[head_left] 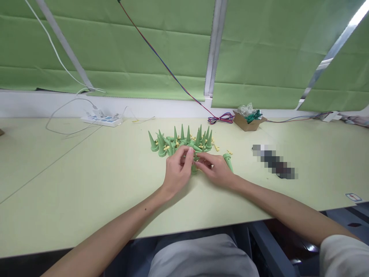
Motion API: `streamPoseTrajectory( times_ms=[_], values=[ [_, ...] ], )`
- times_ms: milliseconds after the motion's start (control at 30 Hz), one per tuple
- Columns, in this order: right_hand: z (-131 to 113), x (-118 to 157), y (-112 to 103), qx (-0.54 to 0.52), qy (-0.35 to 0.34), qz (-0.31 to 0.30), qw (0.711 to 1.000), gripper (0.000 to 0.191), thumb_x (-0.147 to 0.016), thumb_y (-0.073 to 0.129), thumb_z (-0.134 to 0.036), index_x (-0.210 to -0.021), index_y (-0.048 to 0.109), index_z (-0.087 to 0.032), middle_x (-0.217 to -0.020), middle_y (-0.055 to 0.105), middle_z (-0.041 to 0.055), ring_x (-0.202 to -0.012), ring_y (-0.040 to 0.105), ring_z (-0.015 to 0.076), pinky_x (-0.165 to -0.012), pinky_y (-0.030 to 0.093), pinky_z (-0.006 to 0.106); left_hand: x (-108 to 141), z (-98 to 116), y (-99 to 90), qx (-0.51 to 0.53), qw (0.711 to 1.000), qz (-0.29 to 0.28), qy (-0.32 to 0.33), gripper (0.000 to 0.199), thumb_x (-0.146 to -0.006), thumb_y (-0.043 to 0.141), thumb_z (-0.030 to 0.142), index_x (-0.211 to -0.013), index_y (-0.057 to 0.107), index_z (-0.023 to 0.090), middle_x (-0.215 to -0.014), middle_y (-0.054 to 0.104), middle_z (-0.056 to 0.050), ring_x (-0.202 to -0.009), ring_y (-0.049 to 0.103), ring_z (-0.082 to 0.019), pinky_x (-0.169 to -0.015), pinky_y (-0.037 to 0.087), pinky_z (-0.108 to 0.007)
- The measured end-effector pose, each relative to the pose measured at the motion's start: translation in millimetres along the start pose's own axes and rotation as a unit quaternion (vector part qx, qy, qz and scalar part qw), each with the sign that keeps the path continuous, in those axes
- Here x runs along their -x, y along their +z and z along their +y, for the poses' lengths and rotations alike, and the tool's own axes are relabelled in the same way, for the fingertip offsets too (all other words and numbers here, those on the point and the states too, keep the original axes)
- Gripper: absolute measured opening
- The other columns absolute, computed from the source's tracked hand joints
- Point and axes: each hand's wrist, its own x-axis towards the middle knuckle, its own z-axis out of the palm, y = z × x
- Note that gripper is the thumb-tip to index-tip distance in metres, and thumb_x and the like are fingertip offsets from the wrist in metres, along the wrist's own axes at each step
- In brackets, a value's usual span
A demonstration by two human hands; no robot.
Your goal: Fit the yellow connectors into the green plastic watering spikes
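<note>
Green cones [161, 145], several of them upright and some lying down, form a cluster on the pale table [115, 192]. Small yellow pieces [216, 148] are scattered among and beside them. At the near edge of the cluster, my left hand [180, 165] is closed with thumb and fingers pinched together. My right hand [213, 167] meets it from the right, its fingers also pinched. What lies between the fingertips is too small to make out. A green part shows just below the fingertips. One more green cone [228, 161] lies right of my right hand.
A cardboard box [248, 123] with clear plastic and green material stands at the back, beside a coiled red and blue cable [221, 118]. A white power strip [105, 120] with cords lies back left. A blurred dark object [273, 161] rests on the right.
</note>
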Motion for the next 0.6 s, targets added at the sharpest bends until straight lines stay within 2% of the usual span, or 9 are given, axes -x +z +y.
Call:
streamPoseTrajectory(
  times_ms=[133,267,333,433,500,600],
  values=[
    [-1,1,-3,-0.006,-0.006,0.006,1.0,0.022,-0.095,0.057,-0.028,-0.115,0.063,-0.019,-0.076,0.071,0.0021,-0.049,0.053,0.0098,-0.049,0.044,0.023,2,1,-0.1,-0.004,1.0,0.003,0.012,0.025,-0.101,0.048,0.035,-0.084,0.055,0.019,-0.065,0.053,0.002,-0.055,0.05,-0.01,-0.049,0.039,-0.022],
    [0,0,-12,0.01,-0.028,0.067,0.997,0.018,-0.097,0.054,-0.028,-0.11,0.063,-0.019,-0.07,0.068,0.0013,-0.055,0.062,0.0119,-0.051,0.046,0.023,5,-1,0.9,-0.046,0.997,-0.016,0.067,0.026,-0.1,0.048,0.031,-0.077,0.054,0.018,-0.06,0.052,0.003,-0.051,0.046,-0.009,-0.049,0.035,-0.023],
    [2,-2,-19,0.033,-0.038,0.11,0.993,0.015,-0.097,0.053,-0.028,-0.104,0.063,-0.019,-0.069,0.066,0.0007,-0.055,0.061,0.0117,-0.05,0.046,0.023,7,-3,1.6,-0.089,0.989,-0.06,0.102,0.029,-0.098,0.05,0.028,-0.072,0.054,0.018,-0.055,0.05,0.004,-0.048,0.042,-0.008,-0.049,0.033,-0.024],
    [9,-8,-30,0.074,-0.024,0.163,0.984,0.014,-0.097,0.053,-0.03,-0.095,0.062,-0.02,-0.069,0.065,0.0007,-0.055,0.059,0.0114,-0.052,0.046,0.024,9,-7,1.8,-0.178,0.96,-0.168,0.137,0.031,-0.096,0.051,0.025,-0.066,0.055,0.017,-0.052,0.051,0.003,-0.046,0.041,-0.008,-0.05,0.031,-0.025],
    [15,-12,-37,0.103,-0.006,0.179,0.978,0.016,-0.097,0.053,-0.031,-0.09,0.061,-0.019,-0.067,0.063,0.0001,-0.054,0.056,0.0115,-0.054,0.046,0.024,10,-9,1.5,-0.237,0.933,-0.232,0.139,0.031,-0.095,0.049,0.024,-0.066,0.056,0.017,-0.056,0.057,0.001,-0.048,0.047,-0.01,-0.052,0.031,-0.026],
    [24,-16,-43,0.15,0.011,0.179,0.972,0.017,-0.095,0.053,-0.03,-0.084,0.061,-0.019,-0.064,0.062,-0.0004,-0.052,0.051,0.0113,-0.054,0.043,0.025,9,-9,0.7,-0.295,0.906,-0.28,0.118,0.03,-0.096,0.046,0.024,-0.069,0.058,0.017,-0.064,0.064,-0.002,-0.054,0.054,-0.013,-0.053,0.03,-0.028]
  ],
)
